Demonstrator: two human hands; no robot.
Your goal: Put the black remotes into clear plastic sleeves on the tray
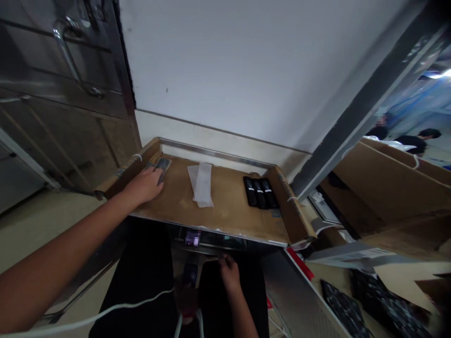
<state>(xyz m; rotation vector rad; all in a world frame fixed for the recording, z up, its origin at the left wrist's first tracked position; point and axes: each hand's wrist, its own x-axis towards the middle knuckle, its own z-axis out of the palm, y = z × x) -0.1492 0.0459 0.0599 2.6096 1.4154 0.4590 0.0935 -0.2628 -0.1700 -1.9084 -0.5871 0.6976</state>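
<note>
Head view: left hand (146, 185) touches a grayish strip (162, 164), right hand (229, 271) curls loosely, whether either grips I cannot tell.

No readable text (labels (260, 191) blurred)

Left grip (145, 186) forward — right grip (229, 272) low

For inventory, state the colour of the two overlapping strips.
The strips are whitish, seen in the head view.
</note>
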